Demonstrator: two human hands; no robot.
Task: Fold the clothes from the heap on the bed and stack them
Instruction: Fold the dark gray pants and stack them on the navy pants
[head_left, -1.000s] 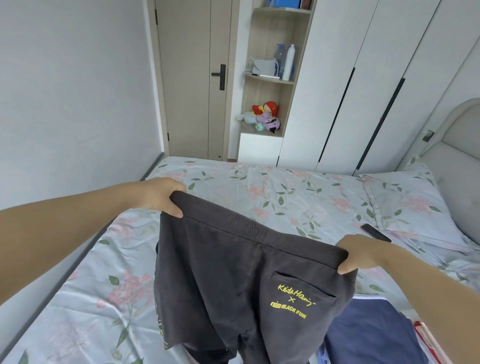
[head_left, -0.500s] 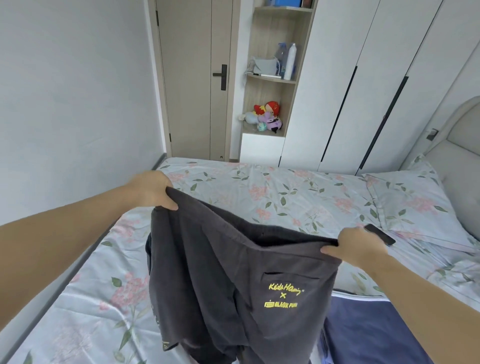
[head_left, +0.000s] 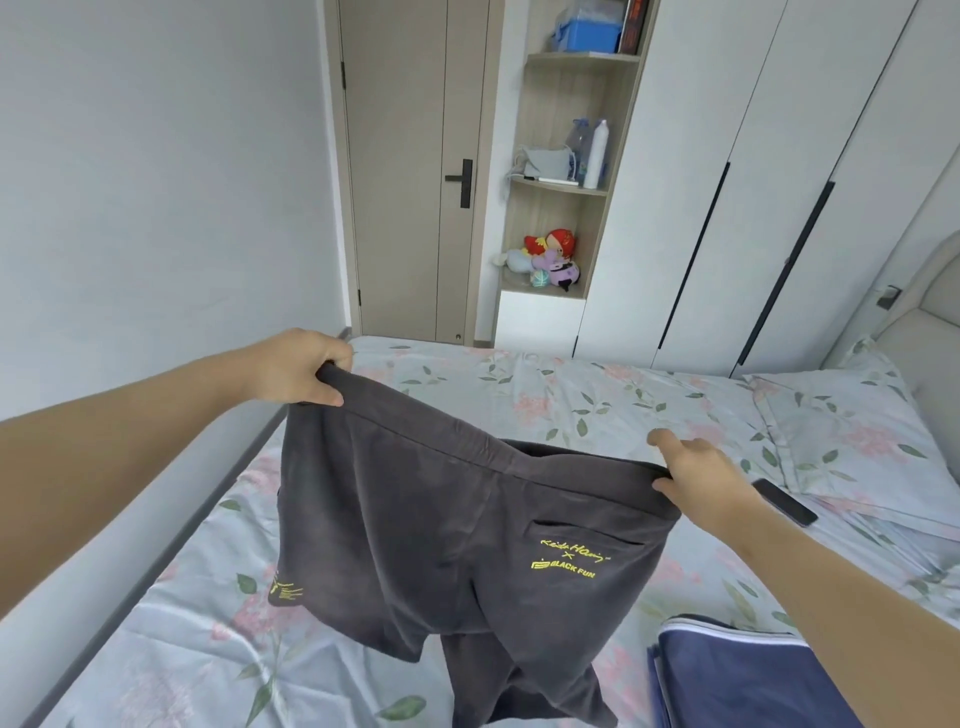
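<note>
Charcoal shorts (head_left: 441, 519) hang, left hand (head_left: 296, 371) gripping, right hand (head_left: 701, 475) seemingly pinching.

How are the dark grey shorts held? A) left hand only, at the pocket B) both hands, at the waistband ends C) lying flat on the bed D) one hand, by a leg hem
B: the left hand and right hand each grip a waistband end, and the shorts hang from them.
</note>
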